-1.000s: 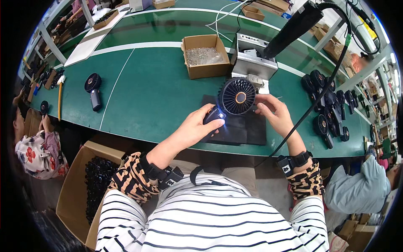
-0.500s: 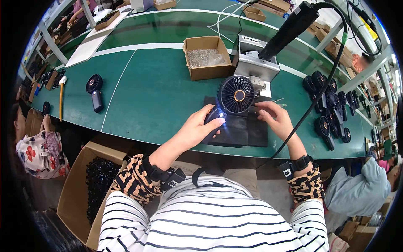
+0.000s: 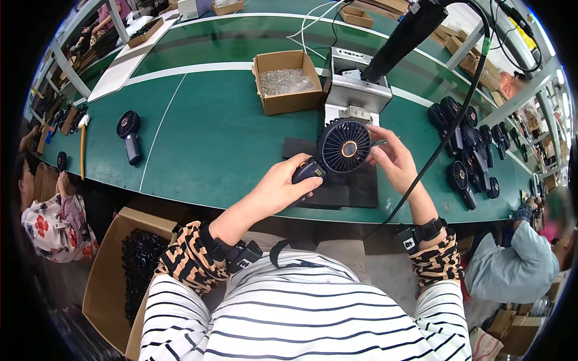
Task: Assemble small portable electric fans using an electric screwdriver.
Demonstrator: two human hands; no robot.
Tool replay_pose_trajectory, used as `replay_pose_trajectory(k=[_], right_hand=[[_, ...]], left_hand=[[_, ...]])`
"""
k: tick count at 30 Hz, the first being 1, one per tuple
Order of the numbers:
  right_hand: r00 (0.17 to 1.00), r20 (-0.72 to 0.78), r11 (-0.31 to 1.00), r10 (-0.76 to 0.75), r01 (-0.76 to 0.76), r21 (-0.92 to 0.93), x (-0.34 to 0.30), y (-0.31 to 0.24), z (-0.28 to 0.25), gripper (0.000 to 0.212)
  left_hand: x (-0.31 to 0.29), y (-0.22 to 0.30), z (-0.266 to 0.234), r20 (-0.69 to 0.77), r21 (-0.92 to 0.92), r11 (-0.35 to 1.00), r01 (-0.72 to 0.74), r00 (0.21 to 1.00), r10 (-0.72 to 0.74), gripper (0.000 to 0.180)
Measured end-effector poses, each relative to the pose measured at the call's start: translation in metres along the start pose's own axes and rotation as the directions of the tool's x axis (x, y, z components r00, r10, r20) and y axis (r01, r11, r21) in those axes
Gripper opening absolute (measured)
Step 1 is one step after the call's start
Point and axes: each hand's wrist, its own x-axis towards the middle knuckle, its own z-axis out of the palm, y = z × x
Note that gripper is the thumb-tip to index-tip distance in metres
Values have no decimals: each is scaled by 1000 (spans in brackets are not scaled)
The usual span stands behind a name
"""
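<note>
My left hand is closed round the handle of a dark handheld fan, thumb over the small display on it. The fan's round grille with an orange-ringed hub faces up, angled away from the handle. At the grille's right edge, my right hand has its thumb and fingertips on the rim. Beneath both hands lies a black mat on the green table. Just behind the fan stands a metal fixture with a thick black handle.
An open cardboard box of small metal parts sits left of the fixture. Several fans are piled at the right, and one more fan lies at the left near a hammer. A black cable hangs across my right wrist.
My right hand has come up to the fan's rim. The fan's grille has shifted slightly right and down and tilted. The bright light on the handle has gone, and a small display shows instead.
</note>
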Motion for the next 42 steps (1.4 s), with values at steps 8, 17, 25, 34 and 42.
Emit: replay_pose_trajectory(k=[8, 17, 25, 34, 42], right_hand=[[987, 155, 999, 32, -27, -38, 5, -16, -3, 59], [985, 171, 998, -6, 18, -67, 7, -17, -2, 56], [988, 154, 998, 26, -16, -60, 7, -13, -3, 54], [985, 164, 998, 59, -56, -21, 8, -13, -4, 53], [984, 174, 999, 30, -25, -29, 8, -9, -5, 53]], left_hand=[[5, 7, 6, 86, 183, 981, -61, 995, 46, 39], [9, 2, 9, 123, 134, 991, 13, 992, -29, 46], [12, -1, 9, 139, 90, 996, 26, 989, -39, 51], [11, 3, 9, 151, 134, 991, 10, 988, -30, 50], [11, 8, 8, 172, 151, 988, 20, 984, -46, 59]])
